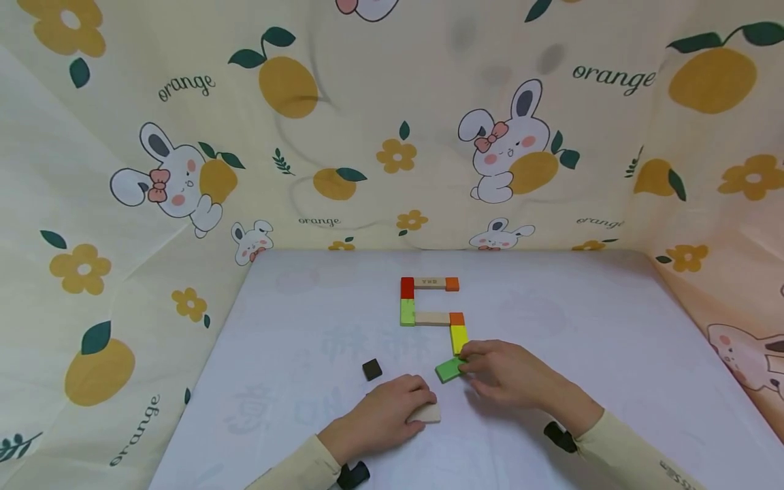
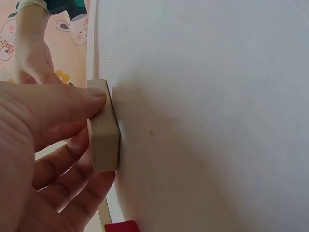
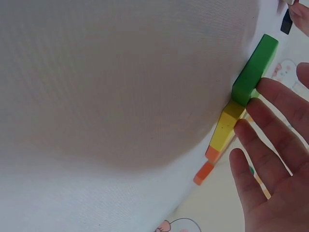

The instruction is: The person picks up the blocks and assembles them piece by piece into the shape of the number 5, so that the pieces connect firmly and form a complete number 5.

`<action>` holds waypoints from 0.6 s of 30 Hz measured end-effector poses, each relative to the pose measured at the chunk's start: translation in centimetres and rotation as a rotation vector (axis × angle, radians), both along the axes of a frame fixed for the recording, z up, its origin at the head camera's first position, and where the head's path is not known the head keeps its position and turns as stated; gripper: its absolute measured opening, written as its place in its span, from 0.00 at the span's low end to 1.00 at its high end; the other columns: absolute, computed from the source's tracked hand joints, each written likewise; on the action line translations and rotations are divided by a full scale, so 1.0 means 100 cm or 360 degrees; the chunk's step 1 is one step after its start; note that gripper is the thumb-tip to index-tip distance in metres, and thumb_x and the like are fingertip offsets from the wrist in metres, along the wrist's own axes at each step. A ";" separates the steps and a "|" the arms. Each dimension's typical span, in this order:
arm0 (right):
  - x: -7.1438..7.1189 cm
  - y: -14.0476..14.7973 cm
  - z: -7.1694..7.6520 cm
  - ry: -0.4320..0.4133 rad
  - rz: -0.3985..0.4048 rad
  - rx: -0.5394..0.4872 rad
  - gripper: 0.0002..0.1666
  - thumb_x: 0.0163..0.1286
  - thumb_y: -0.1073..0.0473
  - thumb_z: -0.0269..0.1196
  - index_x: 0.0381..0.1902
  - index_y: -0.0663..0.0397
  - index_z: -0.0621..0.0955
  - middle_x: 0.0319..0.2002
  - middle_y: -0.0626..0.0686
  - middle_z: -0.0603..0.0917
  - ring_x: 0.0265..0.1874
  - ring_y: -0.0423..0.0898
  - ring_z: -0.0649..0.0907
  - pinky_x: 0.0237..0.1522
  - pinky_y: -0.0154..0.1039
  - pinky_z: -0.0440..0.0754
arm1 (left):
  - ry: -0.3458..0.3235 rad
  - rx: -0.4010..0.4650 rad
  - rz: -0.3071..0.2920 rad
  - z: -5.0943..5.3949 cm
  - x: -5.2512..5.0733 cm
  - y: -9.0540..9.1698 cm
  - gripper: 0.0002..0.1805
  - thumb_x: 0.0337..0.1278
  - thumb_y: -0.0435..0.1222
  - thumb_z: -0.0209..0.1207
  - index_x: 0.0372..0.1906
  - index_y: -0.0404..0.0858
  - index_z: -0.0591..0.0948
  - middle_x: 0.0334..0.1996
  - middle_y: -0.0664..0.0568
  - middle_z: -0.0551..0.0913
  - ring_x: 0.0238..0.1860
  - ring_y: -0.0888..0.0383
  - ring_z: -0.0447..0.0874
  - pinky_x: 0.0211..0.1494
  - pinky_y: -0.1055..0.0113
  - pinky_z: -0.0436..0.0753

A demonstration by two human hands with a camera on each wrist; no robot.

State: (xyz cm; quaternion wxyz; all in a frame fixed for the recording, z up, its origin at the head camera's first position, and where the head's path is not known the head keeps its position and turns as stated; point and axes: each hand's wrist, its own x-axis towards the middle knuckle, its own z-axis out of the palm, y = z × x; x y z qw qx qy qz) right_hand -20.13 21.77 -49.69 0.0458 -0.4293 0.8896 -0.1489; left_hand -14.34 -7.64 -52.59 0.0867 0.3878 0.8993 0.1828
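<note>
In the head view my left hand [image 1: 392, 412] grips a plain wooden block [image 1: 427, 413] low on the white table. Its thumb lies on one face of the block [image 2: 104, 130] in the left wrist view, with fingers around the other side. My right hand [image 1: 511, 371] is beside a green block [image 1: 450, 369], which lies askew below a yellow block [image 1: 459, 339]. Seen from the right wrist, nearly straight fingers [image 3: 277, 96] touch the green block [image 3: 256, 67] and the yellow block [image 3: 224, 128], while the thumb stands apart.
An orange block [image 1: 456, 318] and a wooden block [image 1: 432, 318] continue the row to a light green block [image 1: 407, 313]. Above come a red block [image 1: 407, 288], a printed wooden block [image 1: 430, 282] and another orange block [image 1: 452, 284]. A black block [image 1: 371, 369] lies left. Patterned cloth [image 1: 367, 136] surrounds the table.
</note>
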 end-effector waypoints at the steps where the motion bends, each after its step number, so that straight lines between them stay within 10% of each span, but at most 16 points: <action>1: 0.000 0.000 0.000 -0.0001 0.0000 0.0002 0.16 0.72 0.58 0.71 0.55 0.53 0.92 0.62 0.52 0.86 0.62 0.51 0.84 0.63 0.56 0.84 | -0.0002 0.0001 0.0005 0.000 0.000 0.000 0.18 0.71 0.42 0.72 0.62 0.47 0.87 0.55 0.61 0.82 0.57 0.67 0.79 0.60 0.70 0.81; 18: 0.000 0.000 -0.001 0.0004 0.0009 -0.0004 0.17 0.71 0.58 0.71 0.55 0.54 0.92 0.62 0.53 0.87 0.63 0.51 0.84 0.62 0.55 0.84 | 0.0076 0.0077 0.0066 0.024 -0.028 -0.002 0.17 0.71 0.36 0.70 0.62 0.46 0.85 0.58 0.60 0.82 0.60 0.63 0.78 0.63 0.69 0.81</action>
